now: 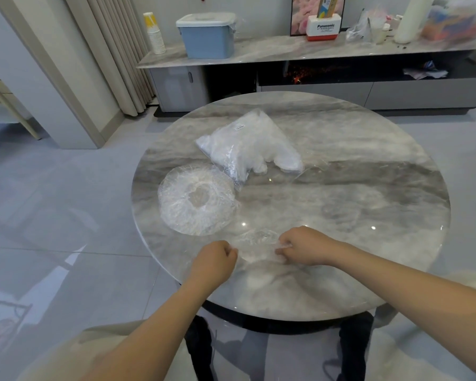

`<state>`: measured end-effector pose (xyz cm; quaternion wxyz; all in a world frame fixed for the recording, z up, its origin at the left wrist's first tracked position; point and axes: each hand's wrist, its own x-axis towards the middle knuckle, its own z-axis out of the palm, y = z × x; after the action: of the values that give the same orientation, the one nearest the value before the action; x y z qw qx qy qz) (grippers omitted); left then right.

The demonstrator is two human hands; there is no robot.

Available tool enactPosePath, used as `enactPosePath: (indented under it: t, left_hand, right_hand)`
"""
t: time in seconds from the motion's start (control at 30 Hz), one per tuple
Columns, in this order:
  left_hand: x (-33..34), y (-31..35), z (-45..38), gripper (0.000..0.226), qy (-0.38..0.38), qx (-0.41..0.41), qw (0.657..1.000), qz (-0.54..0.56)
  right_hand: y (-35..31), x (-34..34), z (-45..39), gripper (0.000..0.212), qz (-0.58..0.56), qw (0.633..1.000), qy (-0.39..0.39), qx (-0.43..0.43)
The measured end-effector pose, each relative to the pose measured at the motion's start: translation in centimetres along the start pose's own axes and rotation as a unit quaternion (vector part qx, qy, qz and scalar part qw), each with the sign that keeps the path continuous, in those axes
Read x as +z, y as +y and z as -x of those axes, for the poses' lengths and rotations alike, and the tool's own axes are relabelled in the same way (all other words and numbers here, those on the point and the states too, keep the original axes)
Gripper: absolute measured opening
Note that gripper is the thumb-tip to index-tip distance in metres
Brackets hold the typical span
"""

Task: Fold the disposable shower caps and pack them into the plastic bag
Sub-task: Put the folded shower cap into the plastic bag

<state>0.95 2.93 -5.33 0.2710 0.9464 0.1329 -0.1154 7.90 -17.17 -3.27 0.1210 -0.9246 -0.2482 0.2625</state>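
Both fists, left hand and right hand, pinch a crinkly clear shower cap.

Most of the round marble table is bare on the right half, so there's loads of room to reach across there. The left-centre is the crowded bit: an opened-out shower cap lies flat near the left edge, and the stuffed plastic bag sits just behind it, its near corner touching or overlapping the cap's rim. Both hands, left hand and right hand, take up the near edge with a clear cap stretched between them.
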Motion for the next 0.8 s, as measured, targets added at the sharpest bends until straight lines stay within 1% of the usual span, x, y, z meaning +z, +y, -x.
enactPosePath:
  t: [0.1, 0.2, 0.27, 0.33, 0.43, 0.5, 0.63, 0.7, 0.77, 0.8]
  left_hand:
    - [0.1, -0.2, -0.4, 0.033, 0.037, 0.024, 0.997, -0.068]
    - [0.7, -0.3, -0.8, 0.028, 0.046, 0.049, 0.990, -0.122]
    - [1.2, -0.5, -1.2, 0.027, 0.044, 0.051, 0.987, -0.148]
    - [1.6, -0.7, -1.5, 0.026, 0.047, 0.057, 0.980, -0.184]
    - [1.8, -0.8, -1.8, 0.021, 0.043, 0.070, 0.968, -0.237]
    - [2.0, -1.1, -2.1, 0.020, 0.045, 0.081, 0.959, -0.269]
    - [1.9, -1.1, -2.2, 0.032, 0.078, 0.064, 0.953, -0.285]
    - [2.1, -1.1, -2.3, 0.033, 0.092, 0.067, 0.954, -0.277]
    - [2.1, -1.1, -2.4, 0.029, 0.139, 0.073, 0.959, -0.238]
    - [2.1, -1.0, -2.4, 0.026, 0.172, 0.085, 0.955, -0.228]
  right_hand:
    - [0.3, 0.1, -0.5, 0.039, -0.032, 0.998, 0.036, 0.032]
    - [0.9, 0.8, -1.0, 0.035, -0.049, 0.993, 0.054, 0.089]
    - [1.1, 1.4, -1.3, 0.027, -0.030, 0.990, 0.063, 0.121]
    - [1.0, 1.6, -1.3, 0.020, -0.004, 0.989, 0.075, 0.129]
    - [0.8, 1.2, -1.2, 0.033, 0.017, 0.987, 0.085, 0.135]
    - [0.7, 1.0, -1.3, 0.035, 0.024, 0.988, 0.086, 0.129]
    - [1.1, 0.8, -1.4, 0.034, 0.024, 0.990, 0.065, 0.126]
    - [1.2, 0.7, -1.4, 0.027, 0.023, 0.989, 0.056, 0.138]
    - [1.3, 0.5, -1.3, 0.018, 0.018, 0.987, 0.046, 0.151]
    - [1.4, 0.4, -1.3, 0.017, 0.013, 0.987, 0.042, 0.157]
